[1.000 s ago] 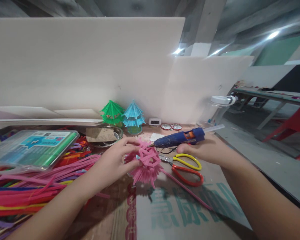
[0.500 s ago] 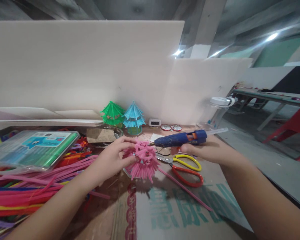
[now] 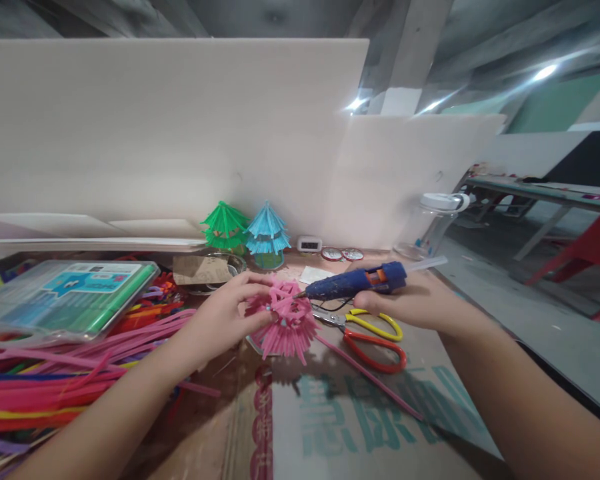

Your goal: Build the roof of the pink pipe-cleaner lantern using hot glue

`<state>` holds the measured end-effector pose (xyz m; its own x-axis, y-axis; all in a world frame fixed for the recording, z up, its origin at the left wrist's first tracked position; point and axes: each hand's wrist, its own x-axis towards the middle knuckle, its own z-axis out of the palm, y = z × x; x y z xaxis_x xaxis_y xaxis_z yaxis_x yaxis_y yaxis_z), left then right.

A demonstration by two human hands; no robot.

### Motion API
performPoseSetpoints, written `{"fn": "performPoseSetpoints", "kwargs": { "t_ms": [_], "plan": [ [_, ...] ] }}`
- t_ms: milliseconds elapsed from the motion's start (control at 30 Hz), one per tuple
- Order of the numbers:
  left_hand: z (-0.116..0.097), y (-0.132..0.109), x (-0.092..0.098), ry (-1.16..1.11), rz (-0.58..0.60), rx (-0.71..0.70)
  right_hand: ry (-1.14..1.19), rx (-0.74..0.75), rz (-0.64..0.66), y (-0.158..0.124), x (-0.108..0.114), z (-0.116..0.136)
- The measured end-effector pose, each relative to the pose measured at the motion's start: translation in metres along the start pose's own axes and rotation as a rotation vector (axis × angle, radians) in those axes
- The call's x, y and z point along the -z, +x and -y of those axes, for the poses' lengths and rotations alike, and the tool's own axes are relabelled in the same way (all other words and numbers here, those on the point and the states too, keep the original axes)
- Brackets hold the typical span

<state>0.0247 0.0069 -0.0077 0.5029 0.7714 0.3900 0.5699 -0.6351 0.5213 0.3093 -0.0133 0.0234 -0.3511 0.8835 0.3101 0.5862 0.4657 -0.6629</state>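
My left hand (image 3: 235, 310) grips the left side of a pink fringed pipe-cleaner piece (image 3: 291, 333) near the middle of the table. In my right hand (image 3: 400, 303) is a blue glue gun (image 3: 355, 281), its nozzle pointing left at the top of the pink piece. A clear glue stick juts from the gun's back end. Scissors (image 3: 375, 343) with one yellow and one red handle lie under and in front of the gun. One pink pipe cleaner (image 3: 375, 383) runs from the pink piece toward the lower right.
Green (image 3: 224, 227) and blue (image 3: 268, 233) fringed trees stand by the white board (image 3: 170, 133). Beside them are a small digital timer (image 3: 309, 245) and glasses (image 3: 343, 255). A bottle (image 3: 427, 227) stands right. Left lie a marker case (image 3: 65, 300) and many pipe cleaners (image 3: 40, 400).
My right hand has moved the glue gun slightly left and down, bringing the nozzle over the top of the pink piece. My left hand has barely moved.
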Motion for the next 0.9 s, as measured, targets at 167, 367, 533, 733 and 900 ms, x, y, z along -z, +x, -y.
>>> {"fn": "performPoseSetpoints", "kwargs": {
  "t_ms": [167,367,533,733,900],
  "plan": [
    [0.0001,0.0005,-0.0001,-0.008,0.000,-0.003,-0.002,0.017,-0.005,0.0008,-0.0014,-0.0012],
    [-0.0002,0.0001,-0.0007,-0.014,-0.012,-0.009,0.018,0.000,-0.008,0.0014,-0.0018,-0.0017],
    [0.0001,0.0002,-0.0004,-0.009,-0.006,-0.008,0.018,0.015,-0.021,0.0013,-0.0021,-0.0001],
    [-0.0025,0.0006,-0.0001,-0.001,0.002,-0.010,0.045,-0.049,-0.046,0.0016,-0.0033,0.0002],
    [-0.0037,0.0002,-0.0007,-0.006,-0.005,-0.003,-0.001,-0.052,-0.042,0.0014,-0.0030,0.0013]
  ]
}}
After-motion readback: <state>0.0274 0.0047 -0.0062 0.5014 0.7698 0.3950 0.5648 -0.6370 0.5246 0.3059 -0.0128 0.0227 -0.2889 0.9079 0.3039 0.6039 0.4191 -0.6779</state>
